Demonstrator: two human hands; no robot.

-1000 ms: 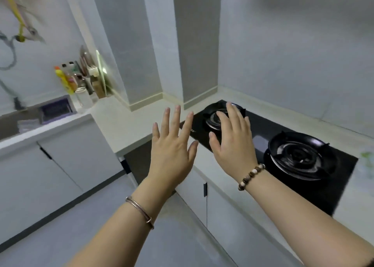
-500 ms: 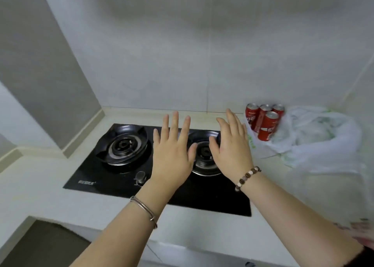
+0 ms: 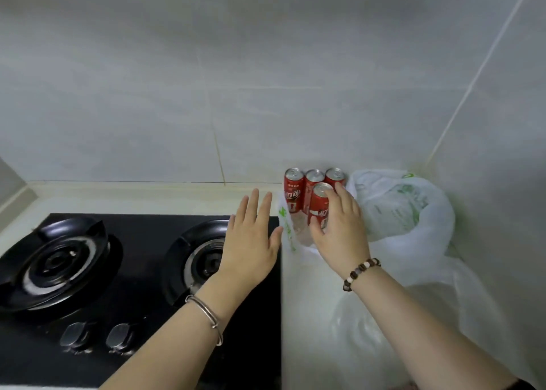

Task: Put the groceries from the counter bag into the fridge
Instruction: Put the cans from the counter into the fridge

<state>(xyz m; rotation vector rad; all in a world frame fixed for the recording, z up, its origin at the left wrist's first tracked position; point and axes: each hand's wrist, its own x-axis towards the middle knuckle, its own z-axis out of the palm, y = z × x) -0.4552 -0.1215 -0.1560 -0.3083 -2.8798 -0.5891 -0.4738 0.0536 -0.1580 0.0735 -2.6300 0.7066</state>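
At the back right corner of the counter (image 3: 133, 197), four red cans stand upright in a tight cluster just beside the left edge of a white plastic bag (image 3: 404, 206): three rear cans (image 3: 313, 179) against the wall and one front can (image 3: 319, 203). The right hand (image 3: 339, 230) grips the front can, thumb on its left side and fingers curled round its right side and top. The left hand (image 3: 251, 242) holds nothing, fingers straight and spread, above the right edge of the black gas hob (image 3: 141, 271).
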